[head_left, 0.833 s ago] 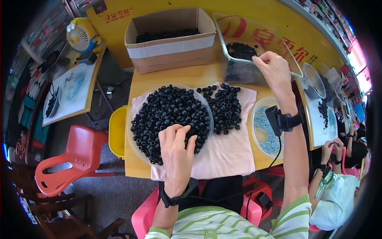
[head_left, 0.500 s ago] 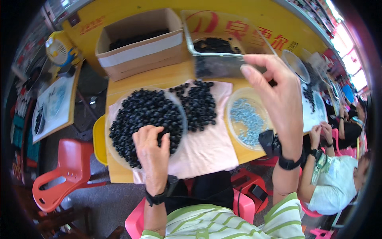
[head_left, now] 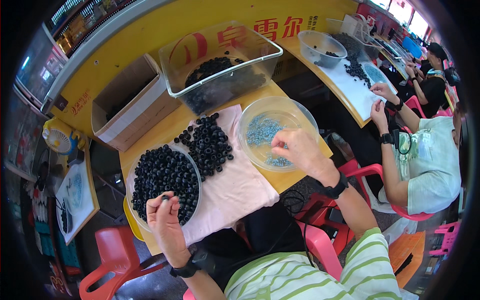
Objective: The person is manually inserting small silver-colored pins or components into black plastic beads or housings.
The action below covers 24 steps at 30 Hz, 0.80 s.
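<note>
My left hand (head_left: 165,217) is lifted over the near edge of a clear bowl (head_left: 131,172) heaped with small black rings, and it pinches one black ring (head_left: 164,198) between the fingertips. My right hand (head_left: 296,148) reaches into a second clear bowl (head_left: 300,115) that holds small silvery-blue metal pieces (head_left: 260,131); its fingers curl over those pieces, and I cannot tell whether it grips any. Between the two bowls a loose pile of black rings (head_left: 207,145) lies on a pale pink cloth (head_left: 240,187).
A clear plastic bin (head_left: 180,55) of black rings and an open cardboard box (head_left: 134,107) stand at the back of the yellow table (head_left: 172,125). To the right, another person (head_left: 425,160) sits at a neighbouring table. Red chairs (head_left: 112,257) stand at lower left.
My right hand has come down from the clear bin at the back into the bowl of metal pieces. My left hand has risen from the black rings with one pinched.
</note>
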Each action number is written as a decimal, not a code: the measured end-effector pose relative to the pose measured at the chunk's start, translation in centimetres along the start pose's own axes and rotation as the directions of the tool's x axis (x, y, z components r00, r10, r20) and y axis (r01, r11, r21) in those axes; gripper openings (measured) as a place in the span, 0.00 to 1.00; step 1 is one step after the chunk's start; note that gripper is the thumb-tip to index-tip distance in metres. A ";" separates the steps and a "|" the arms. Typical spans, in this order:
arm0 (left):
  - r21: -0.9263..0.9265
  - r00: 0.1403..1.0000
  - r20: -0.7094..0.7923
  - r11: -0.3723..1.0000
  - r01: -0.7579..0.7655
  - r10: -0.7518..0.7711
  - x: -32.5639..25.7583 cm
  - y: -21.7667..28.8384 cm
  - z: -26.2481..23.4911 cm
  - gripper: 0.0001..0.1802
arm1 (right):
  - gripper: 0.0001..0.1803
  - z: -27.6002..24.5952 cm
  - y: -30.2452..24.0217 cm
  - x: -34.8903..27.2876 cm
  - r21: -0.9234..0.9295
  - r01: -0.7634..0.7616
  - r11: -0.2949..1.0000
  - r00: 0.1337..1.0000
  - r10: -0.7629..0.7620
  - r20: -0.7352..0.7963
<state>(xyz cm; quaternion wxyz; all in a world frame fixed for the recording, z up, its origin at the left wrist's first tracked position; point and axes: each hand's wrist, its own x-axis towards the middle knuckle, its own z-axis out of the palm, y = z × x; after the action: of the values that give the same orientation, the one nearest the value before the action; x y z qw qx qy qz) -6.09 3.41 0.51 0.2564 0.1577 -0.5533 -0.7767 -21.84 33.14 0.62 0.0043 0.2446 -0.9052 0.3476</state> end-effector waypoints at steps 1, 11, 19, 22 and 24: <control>-0.274 0.995 0.018 0.957 0.096 -0.095 0.1 0.0 -0.6 0.08 | 0.07 0.5 0.0 -0.3 -0.070 0.023 0.997 0.999 -0.025 -0.020; -0.394 0.912 0.275 0.829 0.396 -0.305 -5.2 -1.9 2.5 0.13 | 0.05 3.4 -0.9 0.2 -0.243 0.065 0.968 0.998 -0.066 0.004; -0.423 0.790 0.436 0.676 0.603 -0.432 -6.4 -4.2 4.0 0.18 | 0.04 3.3 -1.3 0.2 -0.252 0.054 0.966 0.997 -0.068 -0.047; -0.430 0.798 0.434 0.681 0.592 -0.419 -6.4 -4.2 4.2 0.18 | 0.05 3.0 -1.4 0.1 -0.234 0.044 0.971 0.998 -0.052 -0.027; -0.411 0.785 0.427 0.677 0.611 -0.449 -6.5 -4.2 4.0 0.17 | 0.05 3.2 -1.4 0.1 -0.218 0.063 0.974 0.997 -0.070 -0.025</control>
<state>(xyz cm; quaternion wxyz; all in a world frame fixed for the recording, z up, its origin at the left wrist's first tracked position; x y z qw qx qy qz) -3.84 11.34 -2.34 -0.0338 0.1202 -0.2779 -0.9525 -20.79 30.16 -0.87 0.0576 0.2671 -0.9288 0.2503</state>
